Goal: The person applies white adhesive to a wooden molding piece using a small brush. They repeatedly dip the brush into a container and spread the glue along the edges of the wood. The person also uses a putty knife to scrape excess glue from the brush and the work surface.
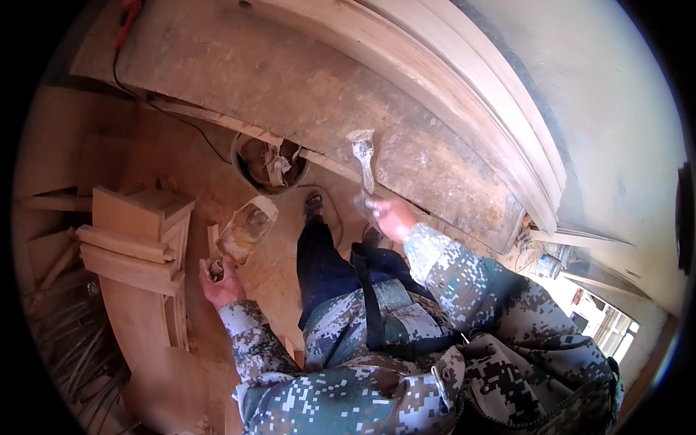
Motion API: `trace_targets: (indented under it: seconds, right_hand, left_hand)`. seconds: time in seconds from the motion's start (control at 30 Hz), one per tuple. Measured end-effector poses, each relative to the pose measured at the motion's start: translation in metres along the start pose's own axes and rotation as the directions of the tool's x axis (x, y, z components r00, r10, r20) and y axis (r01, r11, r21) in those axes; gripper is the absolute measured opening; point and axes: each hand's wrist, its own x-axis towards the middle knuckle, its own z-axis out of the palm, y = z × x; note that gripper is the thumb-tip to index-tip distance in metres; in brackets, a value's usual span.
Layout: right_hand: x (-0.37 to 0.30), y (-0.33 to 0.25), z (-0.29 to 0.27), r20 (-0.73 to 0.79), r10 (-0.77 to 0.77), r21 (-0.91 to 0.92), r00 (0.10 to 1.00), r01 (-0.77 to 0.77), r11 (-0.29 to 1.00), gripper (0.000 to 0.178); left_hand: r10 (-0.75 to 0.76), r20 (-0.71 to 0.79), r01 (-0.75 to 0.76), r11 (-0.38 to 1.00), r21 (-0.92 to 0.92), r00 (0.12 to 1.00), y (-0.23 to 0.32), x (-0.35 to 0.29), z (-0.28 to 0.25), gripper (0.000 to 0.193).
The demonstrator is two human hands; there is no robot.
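Note:
My right hand [395,220] is closed around the handle end of a brush [364,151] crusted with whitish residue. Its broad head points away from me, over the near part of the workbench [275,90]. Lower on the left, my left hand [223,284] grips the narrow end of a clear plastic bottle [246,230], which is tilted and looks cut open at its wide end. Yellowish-brown matter shows inside the bottle. The fingers partly hide its narrow end.
Long pale wooden boards [435,61] lie along the bench's far side. A bucket [270,170] with scraps stands below the bench edge. Stacked wooden pieces [134,254] rise at the left. A black cord [185,125] hangs off the bench from a red tool [129,18].

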Motion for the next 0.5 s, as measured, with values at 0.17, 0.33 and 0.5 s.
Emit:
trace_targets:
  seconds: [0.17, 0.33, 0.5]
  right_hand:
    - [-0.03, 0.041, -0.004, 0.208, 0.146, 0.063, 0.967, -0.162, 0.985, 0.032]
    - [-0.01, 0.052, -0.012, 0.066, -0.192, 0.327, 0.979, 0.16, 0.931, 0.034]
    - [-0.036, 0.157, 0.008, 0.011, -0.188, 0.083, 0.982, 0.186, 0.979, 0.029]
  left_hand:
    - [0.101, -0.107, -0.101, 0.995, 0.01, 0.989, 0.001, 0.002, 0.002, 0.055]
    - [0.093, -0.01, -0.093, 0.996, 0.009, 0.996, -0.001, -0.002, -0.02, 0.057]
    - [0.158, -0.021, -0.16, 0.98, -0.117, 0.987, 0.021, -0.005, -0.026, 0.054]
